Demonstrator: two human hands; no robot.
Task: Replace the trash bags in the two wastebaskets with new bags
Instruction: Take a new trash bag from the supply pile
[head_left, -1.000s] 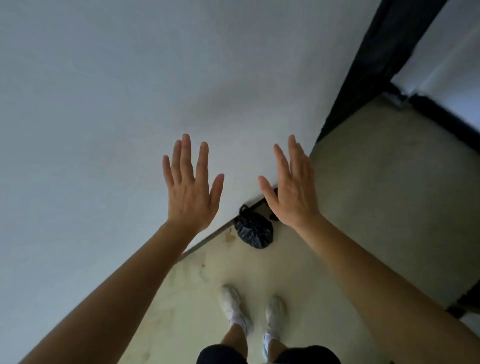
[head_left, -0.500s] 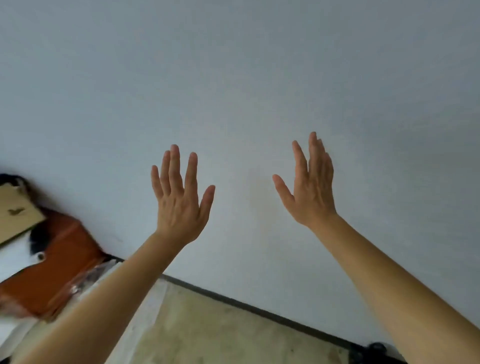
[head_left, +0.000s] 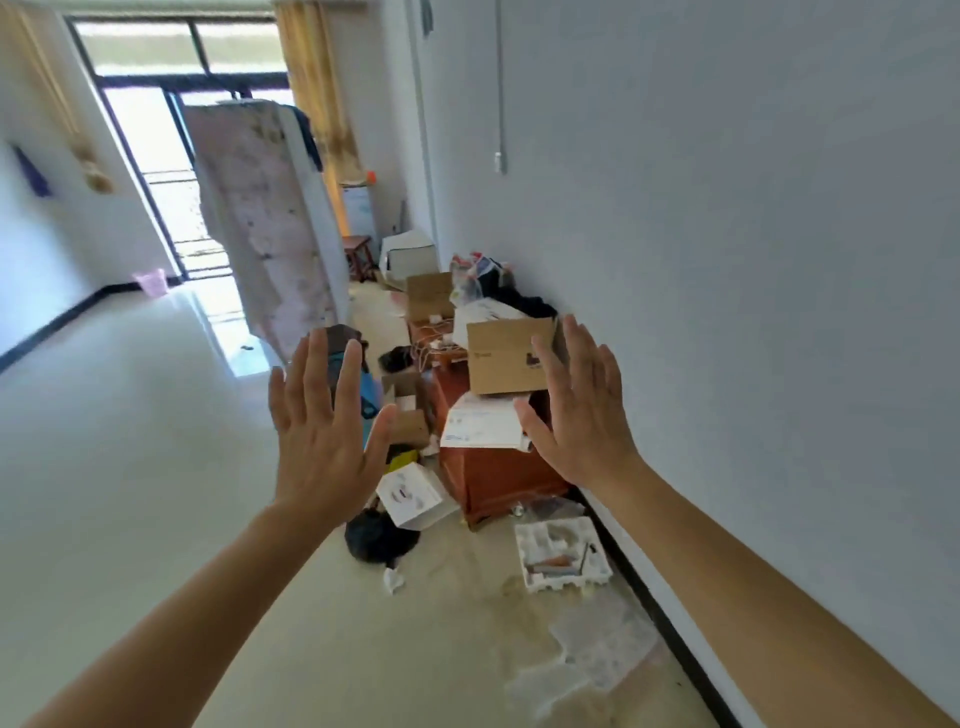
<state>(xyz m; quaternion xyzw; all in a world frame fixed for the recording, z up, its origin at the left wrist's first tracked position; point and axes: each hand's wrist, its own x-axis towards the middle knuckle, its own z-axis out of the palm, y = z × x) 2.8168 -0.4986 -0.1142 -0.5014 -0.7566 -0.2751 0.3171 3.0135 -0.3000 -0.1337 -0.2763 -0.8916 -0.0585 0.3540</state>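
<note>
1. Nearest the camera, both arms reach forward: left hand (head_left: 322, 441) at eleven o'clock, right hand (head_left: 582, 415) at one o'clock. Palms face away and the fingers are straight and spread, gripping nothing.
2. Just beyond, at twelve o'clock on the floor, a black bag (head_left: 379, 538) lies bunched beside a white box (head_left: 410, 493). A foam tray (head_left: 563, 556) sits at one o'clock by the wall.
3. Further on, a red-brown cabinet (head_left: 493, 478) carries a cardboard box (head_left: 506, 356) — its dark print is too blurred to read. So is the blue print on the white carton (head_left: 483, 426) beneath.
4. Far off at ten o'clock, near the window, stands a pink basket (head_left: 151, 280) — likely one of the wastebaskets. No other is plainly seen.
5. The step in hand looks like walking to a basket. To do it well, lower the hands, step wide of the floor clutter, and have a fresh bag ready before lifting the old one out.
</note>
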